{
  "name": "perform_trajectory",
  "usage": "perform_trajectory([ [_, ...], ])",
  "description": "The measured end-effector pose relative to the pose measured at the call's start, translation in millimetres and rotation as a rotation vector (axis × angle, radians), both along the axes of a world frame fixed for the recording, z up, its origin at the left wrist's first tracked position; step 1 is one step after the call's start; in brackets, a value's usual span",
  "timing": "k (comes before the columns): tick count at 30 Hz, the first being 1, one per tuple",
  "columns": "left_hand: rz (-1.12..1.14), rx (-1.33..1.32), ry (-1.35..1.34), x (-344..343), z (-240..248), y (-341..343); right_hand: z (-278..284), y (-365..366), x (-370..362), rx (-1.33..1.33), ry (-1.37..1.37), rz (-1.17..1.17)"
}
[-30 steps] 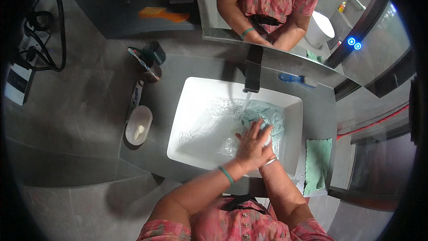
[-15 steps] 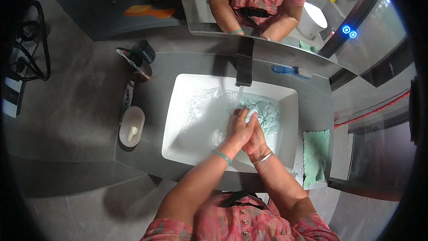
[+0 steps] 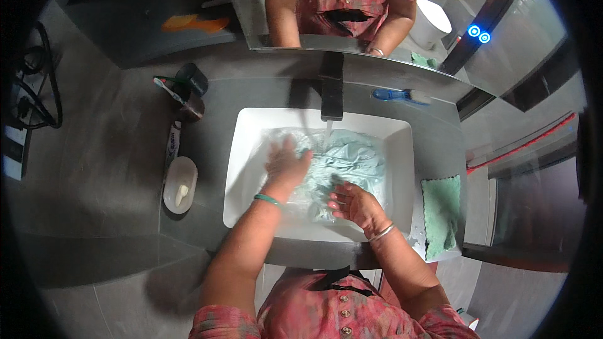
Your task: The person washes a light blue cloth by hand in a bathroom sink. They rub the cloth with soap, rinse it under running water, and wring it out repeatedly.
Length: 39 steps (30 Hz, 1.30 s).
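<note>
A pale mint-green cloth garment [image 3: 353,158] lies spread and wrinkled in the water of the white rectangular sink [image 3: 233,179]. Water runs onto it from the black faucet [image 3: 331,97]. My left hand [image 3: 286,164], with a green bangle at the wrist, is over the left part of the basin beside the garment; its fingers are apart and a little blurred. Over the garment's near edge is my right hand [image 3: 358,206], palm turned up and fingers loosely bent, with nothing in it. A silver bangle circles that wrist.
Left of the sink stand a soap dish [image 3: 180,185] with a piece of soap, a toothpaste tube [image 3: 173,144] and a cup [image 3: 191,108] with a toothbrush. A blue brush [image 3: 400,96] lies behind the sink, a green cloth [image 3: 441,213] to its right. The mirror [image 3: 251,9] rises behind.
My hands, pressed together on part of the garment before, have come apart: the left moved left, the right nearer to me. The garment now spreads wider across the basin. The whole view shifted slightly.
</note>
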State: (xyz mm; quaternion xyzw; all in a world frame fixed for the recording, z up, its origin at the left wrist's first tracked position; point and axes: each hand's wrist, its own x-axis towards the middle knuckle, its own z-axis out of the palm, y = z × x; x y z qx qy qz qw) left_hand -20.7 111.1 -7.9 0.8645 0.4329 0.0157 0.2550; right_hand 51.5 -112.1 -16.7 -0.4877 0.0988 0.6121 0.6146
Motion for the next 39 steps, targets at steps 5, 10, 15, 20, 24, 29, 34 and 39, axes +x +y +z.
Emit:
perform_trajectory([
  [5, -0.596, -0.094, 0.146, -33, 6, 8, -31, -2, 4, -0.006, 0.325, -0.021],
  [10, -0.265, -0.354, -0.017, -9, 10, -5, -42, 20, 13, 0.035, 0.486, -0.055],
  [15, -0.658, -0.109, -0.412, -15, 44, -113, -31, 24, 3, 0.839, 0.381, -0.306],
  [20, -0.453, -0.011, -0.397, 15, 42, -120, -54, 17, -2, 0.548, 0.133, -0.436],
  [24, -0.207, -0.105, -0.455, 33, 25, -109, -68, 19, 4, 0.467, 0.275, -0.469],
  [29, -0.615, -0.005, -0.526, 2, 27, -150, -46, 15, -5, 0.784, 0.265, -0.466],
  [34, -0.026, -0.032, -0.297, 41, 29, -108, -44, 28, 6, 0.598, 0.259, -0.447],
  [39, -0.364, -0.146, -0.263, 31, 28, -122, -39, 31, 1, 0.646, 0.352, -0.487],
])
